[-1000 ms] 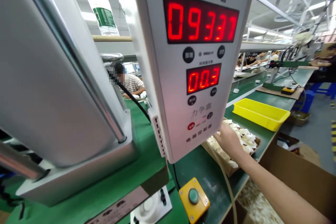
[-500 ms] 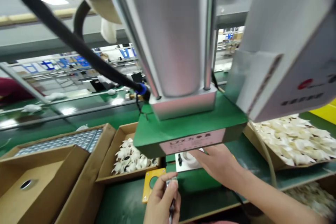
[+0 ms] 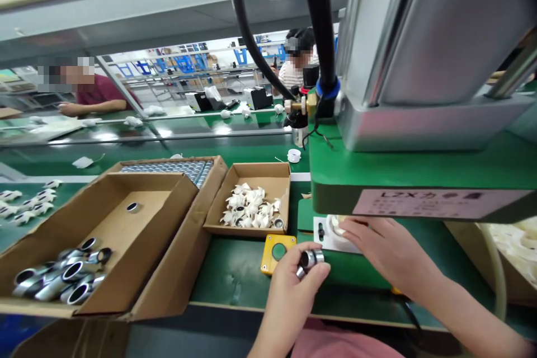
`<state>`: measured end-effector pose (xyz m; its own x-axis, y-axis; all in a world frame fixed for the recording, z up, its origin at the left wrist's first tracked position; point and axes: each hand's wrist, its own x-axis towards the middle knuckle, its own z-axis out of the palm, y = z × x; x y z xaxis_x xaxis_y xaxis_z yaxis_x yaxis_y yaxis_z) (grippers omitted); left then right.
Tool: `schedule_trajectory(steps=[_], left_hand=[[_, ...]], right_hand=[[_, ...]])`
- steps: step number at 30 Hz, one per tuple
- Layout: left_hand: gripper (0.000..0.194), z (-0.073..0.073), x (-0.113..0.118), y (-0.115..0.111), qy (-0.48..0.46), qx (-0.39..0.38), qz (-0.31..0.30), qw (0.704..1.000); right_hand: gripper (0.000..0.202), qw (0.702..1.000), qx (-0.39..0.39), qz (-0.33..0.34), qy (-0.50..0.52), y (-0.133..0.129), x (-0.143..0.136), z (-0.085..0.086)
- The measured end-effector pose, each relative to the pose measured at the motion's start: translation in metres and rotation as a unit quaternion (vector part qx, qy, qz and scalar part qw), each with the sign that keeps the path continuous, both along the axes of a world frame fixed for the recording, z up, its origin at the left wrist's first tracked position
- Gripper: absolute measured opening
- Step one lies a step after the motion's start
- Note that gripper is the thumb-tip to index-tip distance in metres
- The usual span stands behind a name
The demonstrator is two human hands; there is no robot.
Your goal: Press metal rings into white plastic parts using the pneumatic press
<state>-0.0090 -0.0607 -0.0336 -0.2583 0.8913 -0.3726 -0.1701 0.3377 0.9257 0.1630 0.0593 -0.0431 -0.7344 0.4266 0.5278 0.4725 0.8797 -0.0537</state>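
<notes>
My left hand [image 3: 298, 274] is closed round several small silver metal rings [image 3: 311, 259], just right of a yellow box with a round green button [image 3: 278, 251]. Under the green press head [image 3: 419, 173], my right hand [image 3: 377, 238] has its fingers on a white round part [image 3: 335, 225]. That part lies on a white fixture plate [image 3: 319, 238]. The fingertips are partly hidden, so whether they grip the part is unclear.
A cardboard box [image 3: 155, 235] on the left holds silver rings. A smaller box [image 3: 218, 210] contains white finned parts. More white parts [image 3: 516, 246] lie at the right. Black hoses hang beside the press. Two people sit across the line.
The view has swung left, bringing the left box's rings and two people into sight. The rings in my left hand show more clearly. My right hand is still under the press.
</notes>
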Motion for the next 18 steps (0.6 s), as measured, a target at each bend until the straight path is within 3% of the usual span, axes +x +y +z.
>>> schedule_trajectory(steps=[6, 11, 15, 18], left_hand=[[0.036, -0.003, -0.007, -0.002, 0.062, 0.008, -0.013, 0.998], [0.038, -0.007, -0.003, -0.004, 0.085, 0.032, 0.027, 0.996], [0.041, -0.012, -0.008, -0.009, 0.062, 0.056, 0.06, 0.995], [0.043, -0.015, -0.026, -0.013, 0.116, 0.038, 0.06, 0.991]], right_hand=[[0.018, 1.0, 0.009, -0.012, 0.022, -0.004, -0.008, 0.002], [0.025, 0.999, 0.015, -0.03, 0.039, -0.017, -0.011, 0.003], [0.037, 0.997, -0.038, -0.046, 0.054, -0.028, -0.009, -0.007], [0.044, 0.995, -0.062, -0.043, 0.065, -0.035, 0.002, -0.019]])
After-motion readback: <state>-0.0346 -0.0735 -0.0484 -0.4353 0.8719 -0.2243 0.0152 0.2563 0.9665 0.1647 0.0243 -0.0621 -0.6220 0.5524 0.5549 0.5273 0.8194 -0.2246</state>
